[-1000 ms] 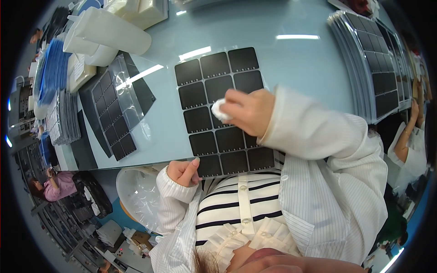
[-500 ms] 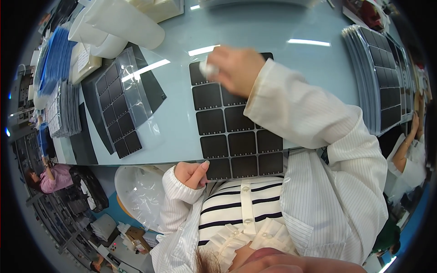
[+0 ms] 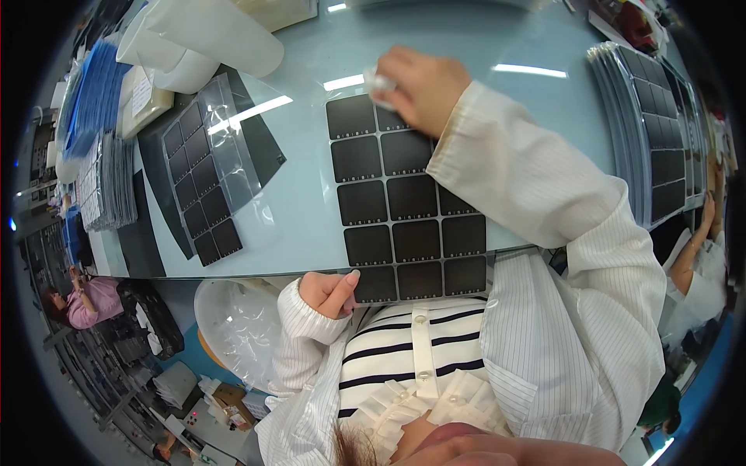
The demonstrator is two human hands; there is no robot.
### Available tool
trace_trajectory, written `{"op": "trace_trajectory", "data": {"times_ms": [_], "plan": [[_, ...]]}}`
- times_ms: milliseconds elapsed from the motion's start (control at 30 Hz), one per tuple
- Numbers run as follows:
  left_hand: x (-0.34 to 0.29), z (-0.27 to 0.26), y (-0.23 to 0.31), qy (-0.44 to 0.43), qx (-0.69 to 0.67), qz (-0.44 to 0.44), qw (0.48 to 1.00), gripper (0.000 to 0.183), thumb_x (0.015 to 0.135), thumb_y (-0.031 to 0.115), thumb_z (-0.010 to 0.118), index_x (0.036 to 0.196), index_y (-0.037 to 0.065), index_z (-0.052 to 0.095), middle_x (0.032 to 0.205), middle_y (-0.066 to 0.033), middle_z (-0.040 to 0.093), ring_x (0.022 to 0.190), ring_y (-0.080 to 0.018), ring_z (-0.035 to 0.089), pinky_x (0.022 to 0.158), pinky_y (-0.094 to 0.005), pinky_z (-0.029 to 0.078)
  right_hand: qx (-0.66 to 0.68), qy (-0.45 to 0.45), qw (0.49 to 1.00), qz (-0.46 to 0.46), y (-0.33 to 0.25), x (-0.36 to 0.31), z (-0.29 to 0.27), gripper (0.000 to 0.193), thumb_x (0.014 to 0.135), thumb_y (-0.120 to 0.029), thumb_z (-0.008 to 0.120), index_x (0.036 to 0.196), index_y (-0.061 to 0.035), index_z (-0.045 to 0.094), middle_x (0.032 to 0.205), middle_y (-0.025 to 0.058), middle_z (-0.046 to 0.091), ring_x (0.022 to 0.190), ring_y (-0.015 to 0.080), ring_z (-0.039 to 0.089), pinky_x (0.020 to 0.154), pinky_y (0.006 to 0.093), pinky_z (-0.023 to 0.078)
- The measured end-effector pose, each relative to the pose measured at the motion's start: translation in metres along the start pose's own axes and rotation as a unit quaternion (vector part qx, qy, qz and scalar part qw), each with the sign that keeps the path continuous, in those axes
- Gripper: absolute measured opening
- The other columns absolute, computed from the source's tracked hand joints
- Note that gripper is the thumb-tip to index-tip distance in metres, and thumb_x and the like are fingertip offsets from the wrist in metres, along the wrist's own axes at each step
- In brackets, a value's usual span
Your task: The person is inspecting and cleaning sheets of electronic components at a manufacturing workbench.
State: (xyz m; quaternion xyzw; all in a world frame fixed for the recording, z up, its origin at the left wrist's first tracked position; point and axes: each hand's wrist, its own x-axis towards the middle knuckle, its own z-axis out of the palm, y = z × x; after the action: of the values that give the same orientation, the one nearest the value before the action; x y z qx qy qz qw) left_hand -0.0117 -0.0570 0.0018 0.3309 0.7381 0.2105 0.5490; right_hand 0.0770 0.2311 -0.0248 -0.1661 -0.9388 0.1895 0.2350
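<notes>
A clear sheet with rows of black rounded rectangles [image 3: 413, 198] lies in front of me, its near end past the table edge. My left hand [image 3: 329, 293] pinches the sheet's near left corner between thumb and fingers. Over the sheet's far end is my right hand [image 3: 423, 87], closed on a small white wad [image 3: 378, 82] that looks like cloth or tissue. My right sleeve covers part of the sheet's right columns. Whether the wad touches the sheet I cannot tell.
To the left lies another clear sheet with black rectangles [image 3: 203, 179]. White plastic containers [image 3: 217, 35] stand at the far left, near stacks of blue-edged sheets [image 3: 95, 101]. More stacked sheets [image 3: 653, 124] are at the right. A lined white bin [image 3: 237, 326] sits below the table edge.
My right hand with the white wad has moved farther away and slightly right, uncovering the sheet's far left rectangles. My left hand keeps its hold on the corner.
</notes>
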Motion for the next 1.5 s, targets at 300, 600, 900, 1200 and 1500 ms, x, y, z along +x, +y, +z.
{"op": "trace_trajectory", "data": {"times_ms": [300, 600, 900, 1200, 1500], "plan": [[-0.002, 0.003, 0.002, 0.017, -0.018, -0.002, 1.0, 0.054, 0.091, 0.034, 0.047, 0.051, 0.0, 0.056, 0.047, -0.0077, 0.054, 0.046, -0.0158, 0.056, 0.048, -0.0267, 0.045, 0.042, -0.006, 0.999, -0.029, -0.006, 0.0, 0.001, 0.02, 0.077, -0.024, 0.065, 0.086, -0.0095, 0.055, 0.08, 0.0064, 0.057, 0.068, 0.029, 0.059, 0.059, 0.0367, 0.047], [-0.002, 0.004, 0.001, 0.033, 0.016, -0.009, 0.999, 0.053, 0.09, 0.036, 0.048, 0.052, 0.0, 0.057, 0.047, -0.0073, 0.055, 0.045, -0.0153, 0.054, 0.047, -0.0264, 0.044, 0.04, -0.02, 0.996, -0.08, -0.01, -0.001, 0.004, 0.018, 0.077, -0.023, 0.063, 0.086, -0.0106, 0.055, 0.085, 0.0026, 0.056, 0.071, 0.0285, 0.059, 0.059, 0.0365, 0.047], [-0.005, 0.007, 0.0, 0.037, -0.006, -0.006, 0.999, 0.053, 0.09, 0.038, 0.045, 0.054, 0.001, 0.058, 0.047, -0.0057, 0.055, 0.044, -0.0143, 0.051, 0.047, -0.0268, 0.042, 0.02, -0.039, 0.994, -0.102, -0.035, -0.009, 0.016, 0.02, 0.079, -0.027, 0.062, 0.09, -0.0119, 0.055, 0.087, 0.0039, 0.057, 0.072, 0.028, 0.06, 0.061, 0.0373, 0.048], [-0.005, 0.011, -0.006, 0.069, -0.01, 0.024, 0.997, 0.051, 0.091, 0.035, 0.047, 0.055, 0.001, 0.057, 0.045, -0.005, 0.051, 0.042, -0.0133, 0.049, 0.045, -0.0261, 0.04, 0.051, -0.009, 0.995, -0.082, -0.031, 0.001, 0.021, 0.017, 0.08, -0.026, 0.062, 0.088, -0.012, 0.055, 0.086, 0.0037, 0.057, 0.074, 0.0278, 0.06, 0.062, 0.0378, 0.048], [-0.003, 0.011, -0.005, 0.055, -0.001, 0.012, 0.998, 0.054, 0.091, 0.037, 0.044, 0.054, 0.0, 0.057, 0.048, -0.0052, 0.054, 0.046, -0.0133, 0.051, 0.048, -0.0257, 0.041, 0.007, -0.026, 0.999, -0.043, -0.028, 0.008, 0.014, 0.019, 0.079, -0.027, 0.061, 0.088, -0.012, 0.054, 0.087, 0.0034, 0.057, 0.073, 0.028, 0.06, 0.061, 0.0386, 0.048]]}}
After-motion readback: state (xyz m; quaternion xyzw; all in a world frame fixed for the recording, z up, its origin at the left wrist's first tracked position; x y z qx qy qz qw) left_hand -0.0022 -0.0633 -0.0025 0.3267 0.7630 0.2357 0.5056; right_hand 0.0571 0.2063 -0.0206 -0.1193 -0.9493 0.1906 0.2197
